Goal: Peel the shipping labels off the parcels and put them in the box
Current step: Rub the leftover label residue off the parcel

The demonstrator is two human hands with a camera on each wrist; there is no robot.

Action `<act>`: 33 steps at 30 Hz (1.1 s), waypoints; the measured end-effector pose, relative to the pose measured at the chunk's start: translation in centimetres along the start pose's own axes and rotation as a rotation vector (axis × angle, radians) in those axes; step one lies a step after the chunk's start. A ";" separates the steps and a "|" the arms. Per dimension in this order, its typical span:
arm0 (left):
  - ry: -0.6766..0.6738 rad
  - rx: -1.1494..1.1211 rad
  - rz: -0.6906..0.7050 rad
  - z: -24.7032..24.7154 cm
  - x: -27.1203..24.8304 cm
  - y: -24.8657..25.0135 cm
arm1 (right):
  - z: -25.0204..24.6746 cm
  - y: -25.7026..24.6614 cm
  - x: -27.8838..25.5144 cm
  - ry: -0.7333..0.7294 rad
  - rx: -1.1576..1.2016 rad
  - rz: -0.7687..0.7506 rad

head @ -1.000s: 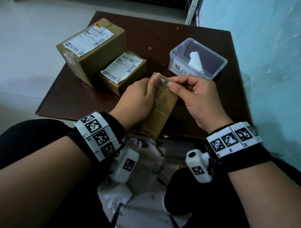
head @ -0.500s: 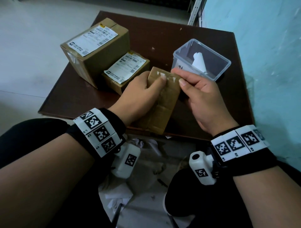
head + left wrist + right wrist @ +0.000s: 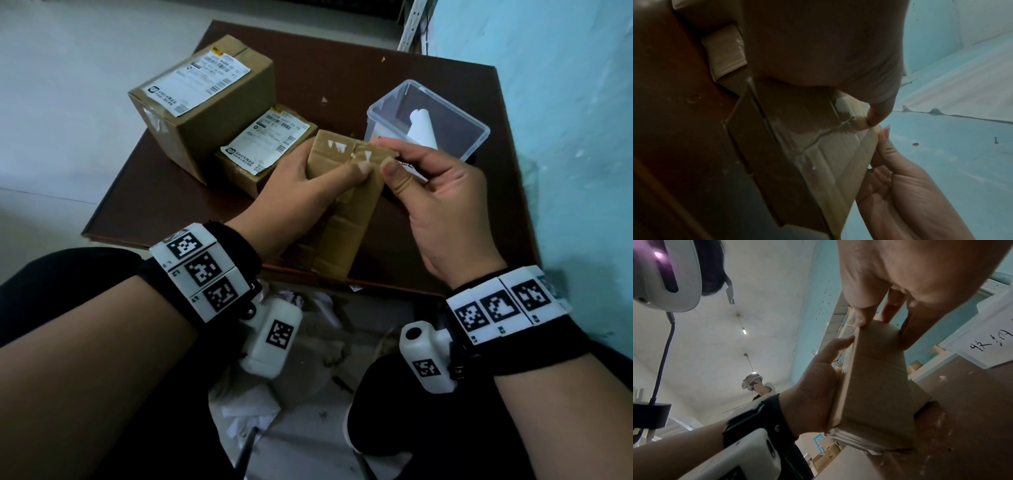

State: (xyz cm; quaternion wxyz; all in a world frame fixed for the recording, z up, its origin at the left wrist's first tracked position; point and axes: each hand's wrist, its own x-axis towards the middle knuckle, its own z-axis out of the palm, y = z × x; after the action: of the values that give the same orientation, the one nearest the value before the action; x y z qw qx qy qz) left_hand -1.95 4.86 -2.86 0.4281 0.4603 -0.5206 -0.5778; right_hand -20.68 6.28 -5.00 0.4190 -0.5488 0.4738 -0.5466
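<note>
A small flat cardboard parcel (image 3: 346,212) is held tilted over the near edge of the brown table (image 3: 342,75). White label scraps (image 3: 337,145) cling near its top edge. My left hand (image 3: 308,181) grips its left side, thumb pressed on the face. My right hand (image 3: 394,161) pinches the top right corner between thumb and fingers. In the left wrist view the left thumb (image 3: 875,113) presses the parcel (image 3: 828,154) at the torn strip. A clear plastic box (image 3: 476,137) behind the hands holds a rolled white label (image 3: 423,128).
Two more parcels stand at the back left: a large one (image 3: 219,130) and a smaller one (image 3: 239,171), each with a white shipping label on top. A blue wall (image 3: 565,102) runs along the right. Crumpled paper scraps (image 3: 308,308) lie on the floor between my knees.
Both hands have carried the parcel a little away from me toward the plastic box. The right hand left the top scraps, and both thumbs now sit side by side on the face.
</note>
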 end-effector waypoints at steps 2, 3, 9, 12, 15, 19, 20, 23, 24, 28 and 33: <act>0.007 0.013 -0.009 0.0 -0.1 0.1 | 0.1 -0.1 -0.2 0.007 -0.024 -0.022; 0.015 0.015 -0.015 0.1 -0.2 0.1 | 0.2 -0.2 -0.3 0.012 -0.035 -0.037; 0.023 0.065 -0.025 0.0 -0.1 0.1 | 0.5 -0.3 -0.6 0.031 -0.065 -0.051; 0.038 0.154 0.010 -0.3 0.2 -0.3 | 0.6 -0.2 -0.5 0.052 -0.019 -0.016; 0.104 0.320 0.189 -0.5 0.4 -1.1 | 0.8 -0.1 -0.5 0.043 -0.010 0.000; 0.173 0.366 0.303 -0.4 0.7 -1.6 | 0.9 0.0 -0.6 0.037 -0.058 -0.030; 0.176 0.371 0.312 -0.4 0.8 -1.7 | 0.9 0.0 -0.6 0.033 -0.056 -0.027; 0.184 0.400 0.323 -0.3 0.9 -1.8 | 0.9 0.0 -0.6 0.027 -0.066 -0.018; 0.188 0.407 0.311 -0.2 0.8 -1.9 | 1.0 0.0 -0.7 0.026 -0.070 -0.016; 0.194 0.456 0.290 -0.5 0.8 -1.7 | 1.2 0.0 -0.8 0.032 -0.075 -0.014; 0.144 0.465 0.297 -0.5 0.5 -1.5 | 1.4 0.0 -0.8 0.052 -0.043 -0.007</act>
State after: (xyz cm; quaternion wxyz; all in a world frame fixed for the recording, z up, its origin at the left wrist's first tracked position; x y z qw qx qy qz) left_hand -1.59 4.36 -4.42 0.4270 0.5047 -0.6690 -0.3397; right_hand -19.24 7.01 -5.26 0.3930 -0.5449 0.4942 -0.5517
